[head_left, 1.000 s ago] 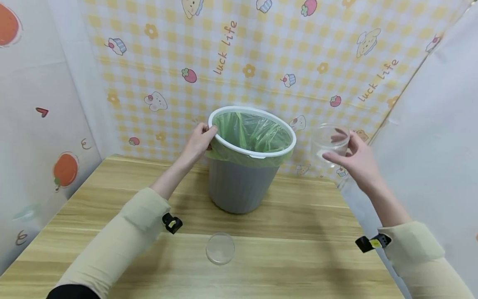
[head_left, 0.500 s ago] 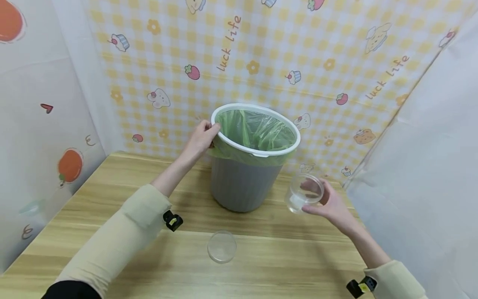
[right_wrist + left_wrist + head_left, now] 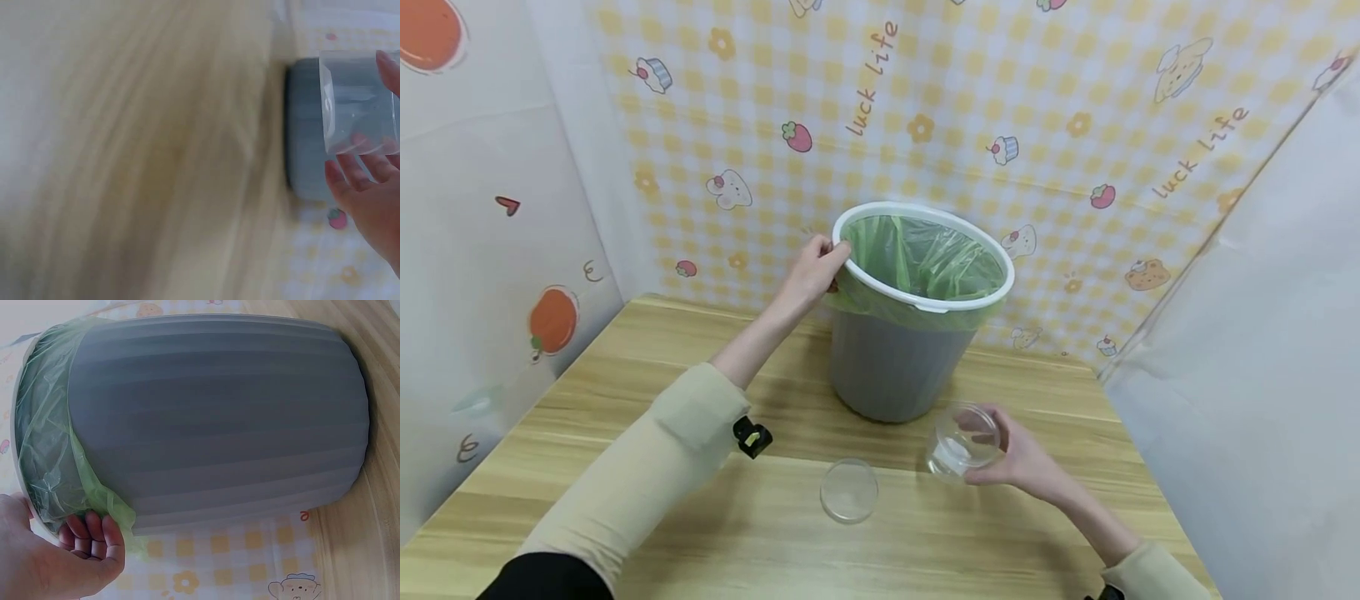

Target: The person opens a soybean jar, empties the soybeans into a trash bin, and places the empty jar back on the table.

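Observation:
A grey ribbed bin [image 3: 887, 371] [image 3: 219, 419] stands at the back of the wooden table, with a white rim [image 3: 925, 304] and a green bag liner [image 3: 925, 258] [image 3: 56, 462]. My left hand [image 3: 815, 271] [image 3: 69, 553] grips the rim on its left side, fingers curled over the liner's edge. My right hand [image 3: 1011, 458] [image 3: 369, 187] holds a clear plastic cup [image 3: 962, 442] [image 3: 356, 103] low over the table, in front of the bin's right side. A clear round lid [image 3: 848, 492] lies flat on the table left of the cup.
Patterned sheets wall the wooden table [image 3: 625, 400] at the back and on the left, and a plain white sheet [image 3: 1247, 375] closes the right side. The right wrist view is blurred.
My right hand has brought the clear cup down from beside the bin's rim and leftwards to just above the table near the lid. The left hand has stayed on the rim.

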A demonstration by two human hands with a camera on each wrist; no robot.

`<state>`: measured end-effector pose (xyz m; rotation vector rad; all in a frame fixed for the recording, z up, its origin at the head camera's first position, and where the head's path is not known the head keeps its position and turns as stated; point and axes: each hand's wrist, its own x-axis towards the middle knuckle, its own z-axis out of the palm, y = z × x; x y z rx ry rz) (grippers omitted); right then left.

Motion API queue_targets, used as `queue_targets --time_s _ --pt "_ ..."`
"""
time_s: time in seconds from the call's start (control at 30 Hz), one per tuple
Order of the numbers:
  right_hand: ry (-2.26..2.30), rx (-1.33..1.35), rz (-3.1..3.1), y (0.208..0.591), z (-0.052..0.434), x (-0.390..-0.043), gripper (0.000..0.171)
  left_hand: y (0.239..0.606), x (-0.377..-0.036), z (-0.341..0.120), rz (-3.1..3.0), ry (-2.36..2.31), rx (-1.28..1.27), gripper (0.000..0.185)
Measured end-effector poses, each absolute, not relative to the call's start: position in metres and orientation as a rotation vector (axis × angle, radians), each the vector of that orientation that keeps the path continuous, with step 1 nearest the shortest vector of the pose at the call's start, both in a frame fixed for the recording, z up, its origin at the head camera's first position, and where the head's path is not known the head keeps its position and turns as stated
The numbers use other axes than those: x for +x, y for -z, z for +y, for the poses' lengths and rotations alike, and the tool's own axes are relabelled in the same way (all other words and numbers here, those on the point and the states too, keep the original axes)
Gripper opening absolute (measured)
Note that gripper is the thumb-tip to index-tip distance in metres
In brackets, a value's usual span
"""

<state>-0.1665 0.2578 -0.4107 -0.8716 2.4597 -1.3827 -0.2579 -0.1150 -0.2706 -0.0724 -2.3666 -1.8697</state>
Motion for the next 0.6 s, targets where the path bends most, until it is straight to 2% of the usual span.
queue_targets --time_s 0.6 --pt "1.294 -1.008 2.248 0.449 0.227 -0.161 0.093 0.272 -0.259 -0.115 -2.342 1.862 -0.052 0.027"
